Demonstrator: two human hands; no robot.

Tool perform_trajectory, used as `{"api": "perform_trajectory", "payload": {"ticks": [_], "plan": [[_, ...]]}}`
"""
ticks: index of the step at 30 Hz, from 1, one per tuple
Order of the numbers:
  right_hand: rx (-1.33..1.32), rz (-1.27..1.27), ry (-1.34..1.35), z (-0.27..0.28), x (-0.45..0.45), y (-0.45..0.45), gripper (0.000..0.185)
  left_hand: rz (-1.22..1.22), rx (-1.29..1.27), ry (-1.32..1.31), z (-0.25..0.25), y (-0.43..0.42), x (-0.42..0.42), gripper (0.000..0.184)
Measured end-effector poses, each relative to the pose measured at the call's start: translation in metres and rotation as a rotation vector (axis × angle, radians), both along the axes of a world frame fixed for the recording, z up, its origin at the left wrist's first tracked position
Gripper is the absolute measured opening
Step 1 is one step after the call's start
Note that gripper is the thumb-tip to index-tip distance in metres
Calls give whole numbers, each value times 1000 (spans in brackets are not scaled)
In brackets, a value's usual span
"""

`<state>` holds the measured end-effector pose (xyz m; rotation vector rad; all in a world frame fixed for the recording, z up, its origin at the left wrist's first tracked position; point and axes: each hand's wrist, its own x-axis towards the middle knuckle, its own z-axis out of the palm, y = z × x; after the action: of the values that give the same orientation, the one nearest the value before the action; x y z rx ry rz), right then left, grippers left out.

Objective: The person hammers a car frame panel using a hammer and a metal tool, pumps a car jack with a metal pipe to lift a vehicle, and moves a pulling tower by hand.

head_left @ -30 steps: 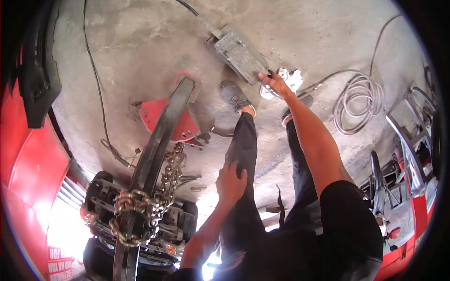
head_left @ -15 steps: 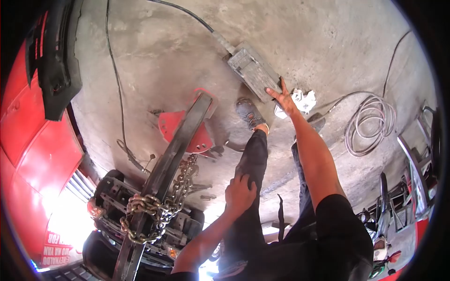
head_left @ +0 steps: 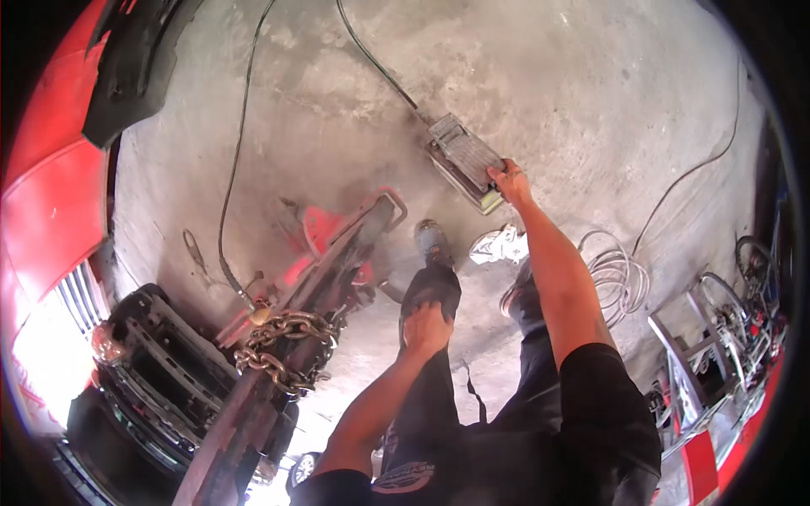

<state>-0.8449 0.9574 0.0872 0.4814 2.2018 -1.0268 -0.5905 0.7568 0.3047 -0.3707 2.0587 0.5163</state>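
My right hand (head_left: 510,182) is closed on the near end of a grey metal foot pump (head_left: 467,153), thumb on top of its pedal. A black hose (head_left: 375,63) joins the pump's far end. The pump is at floor level, and a yellowish edge shows at its near end; whether it is lifted cannot be told. My left hand (head_left: 428,327) rests over my left knee with bent fingers, holding no object. Crumpled white cloth or paper (head_left: 499,244) lies on the floor just below the pump, near my shoes.
A steel beam (head_left: 245,413) wrapped in heavy chain (head_left: 287,350) stands on my left beside a stripped car front (head_left: 160,363). A red metal part (head_left: 321,229) is beyond it. Coiled hose (head_left: 620,274) and metal frames (head_left: 696,354) lie right. A black bumper (head_left: 139,72) is upper left.
My view has shifted, so the beam and car sit differently. My right hand has gone from spread fingers on the pump to a grip, and the pump's near side now shows. My left hand stays on the knee.
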Motion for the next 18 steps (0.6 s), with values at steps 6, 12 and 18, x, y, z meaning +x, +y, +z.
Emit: {"api": "perform_trajectory", "payload": {"ticks": [6,12,18], "plan": [[142,195,1,12,-54,-16,52,147,-52,-85,-5,14,-50,41],[203,356,35,41,-148,38,52,414,-75,-48,9,76,-94,41],[242,415,-32,99,-290,98,49,740,47,291,75,122,-214,45]]}}
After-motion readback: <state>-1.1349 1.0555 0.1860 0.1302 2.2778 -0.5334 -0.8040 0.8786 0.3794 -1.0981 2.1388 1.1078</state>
